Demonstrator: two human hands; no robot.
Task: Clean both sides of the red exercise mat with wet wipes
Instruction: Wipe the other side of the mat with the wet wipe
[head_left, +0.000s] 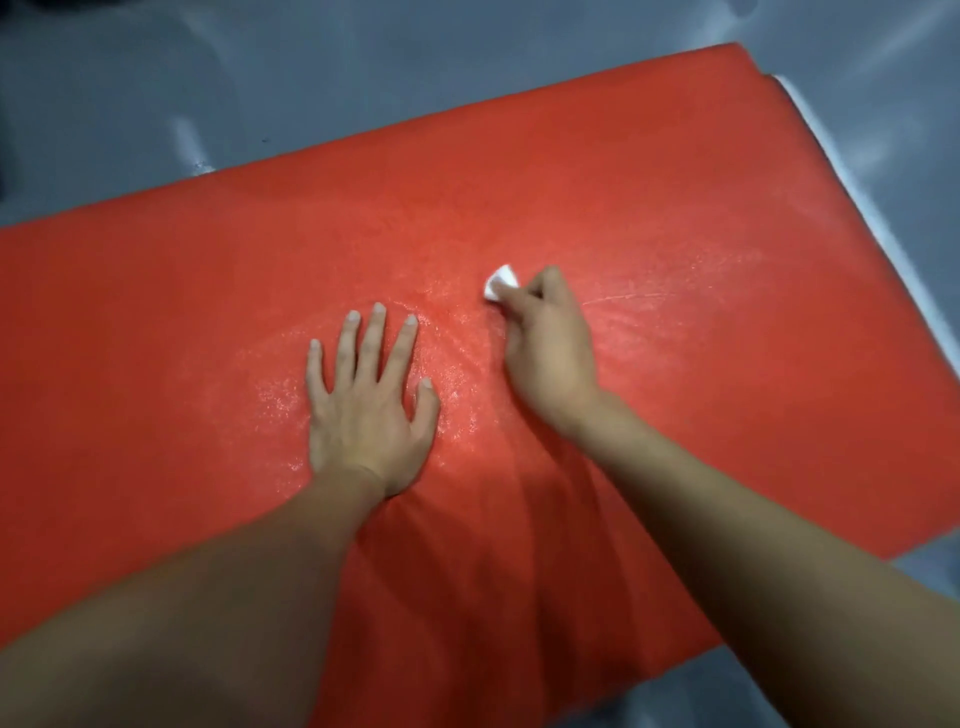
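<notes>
Down low and closest, two bare arms reach in from six o'clock over the red mat (649, 171), which lies flat on a shiny grey floor (130, 78).

A bit further in, the left hand (366, 402) lies palm down on the mat, just left of the middle. Its fingers are straight and spread wide, and they point to about twelve o'clock. It holds nothing; it only presses on the mat.

Next to it, at about two o'clock from the left hand, is the right hand (548, 340). Its grip is curled tight, pinching a small white wet wipe (500, 280). The wipe sticks out past the fingertips toward eleven o'clock and touches the mat. The two hands are near each other but do not touch.

Around both hands the mat looks wet and shiny, with thin pale streaks running out toward three o'clock.

Further away, the mat runs up to its far corner at about one o'clock. Along its right side a strip of something white (862, 208) peeks out from under the edge.
</notes>
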